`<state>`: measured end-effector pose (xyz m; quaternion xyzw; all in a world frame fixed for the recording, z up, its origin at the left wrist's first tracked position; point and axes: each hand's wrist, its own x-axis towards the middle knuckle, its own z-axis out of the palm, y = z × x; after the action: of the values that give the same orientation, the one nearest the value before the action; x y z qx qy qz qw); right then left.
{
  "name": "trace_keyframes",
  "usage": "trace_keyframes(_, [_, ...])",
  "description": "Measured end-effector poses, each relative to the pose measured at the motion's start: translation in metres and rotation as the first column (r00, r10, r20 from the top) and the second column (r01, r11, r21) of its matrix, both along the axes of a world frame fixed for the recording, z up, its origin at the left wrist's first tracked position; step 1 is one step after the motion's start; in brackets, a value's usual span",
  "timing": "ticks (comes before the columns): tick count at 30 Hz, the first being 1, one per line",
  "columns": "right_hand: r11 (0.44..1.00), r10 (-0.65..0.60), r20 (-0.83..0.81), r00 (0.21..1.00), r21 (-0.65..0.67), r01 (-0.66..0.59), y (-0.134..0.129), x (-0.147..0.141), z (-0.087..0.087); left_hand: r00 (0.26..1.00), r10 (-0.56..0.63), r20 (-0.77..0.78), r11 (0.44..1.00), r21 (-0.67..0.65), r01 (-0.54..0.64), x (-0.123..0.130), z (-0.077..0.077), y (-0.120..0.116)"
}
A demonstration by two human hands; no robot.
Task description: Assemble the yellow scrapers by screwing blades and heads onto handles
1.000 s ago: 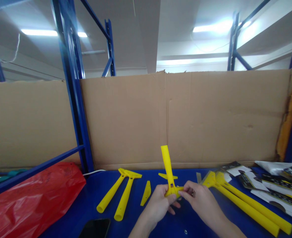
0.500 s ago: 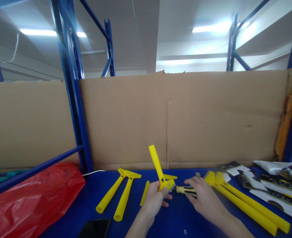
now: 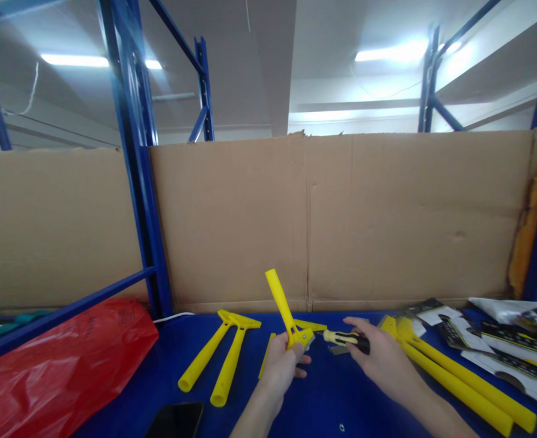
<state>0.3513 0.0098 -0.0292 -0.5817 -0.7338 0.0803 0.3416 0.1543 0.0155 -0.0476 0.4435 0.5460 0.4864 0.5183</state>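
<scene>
My left hand (image 3: 280,368) is closed around the head end of a yellow scraper (image 3: 279,298), whose handle points up and away. A metal edge shows at the scraper's head, beside a small screw. In my right hand (image 3: 380,362) is a screwdriver (image 3: 341,338) with a cream and black handle, gripped at its rear end by fingers and thumb. Its shaft points left toward the scraper's head; whether the tip touches it I cannot tell. Below the screwdriver lies a small flat grey piece (image 3: 339,350). Yellow strips (image 3: 311,325) lie behind and beside my left hand.
Two yellow scrapers (image 3: 226,365) lie left on the blue surface (image 3: 314,407). Two longer yellow scrapers (image 3: 464,383) lie right, near packaging cards (image 3: 519,347). There is a red bag (image 3: 67,365), a dark phone (image 3: 176,420), a small nut (image 3: 342,427) and a cardboard wall (image 3: 232,225).
The scraper in my left hand has shifted slightly left. My right hand has raised and tilted the screwdriver, and the flat grey piece below it has come into view.
</scene>
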Motion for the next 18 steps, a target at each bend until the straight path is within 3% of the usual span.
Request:
trace_keyframes(8, [0.949,-0.082,-0.240,0.967,0.277,0.149,-0.006,0.004,0.019,0.999,0.018,-0.034,0.999,-0.031,-0.019,0.000,0.008,-0.003])
trace_keyframes(12, [0.948,-0.091,-0.365,0.927,0.253,0.193,-0.014,0.006,0.025,0.999,0.033,-0.032,0.999,-0.039,-0.035,-0.001,0.006,-0.002])
trace_keyframes(15, [0.969,-0.016,-0.521,0.853,0.203,0.142,-0.019,0.002,0.027,0.999,0.035,-0.027,0.999,-0.024,-0.036,-0.002,0.004,-0.001])
trace_keyframes(18, [0.967,0.078,-0.579,0.812,0.241,0.079,-0.022,-0.004,0.026,0.999,0.022,-0.038,0.999,-0.027,-0.023,-0.002,0.004,-0.001])
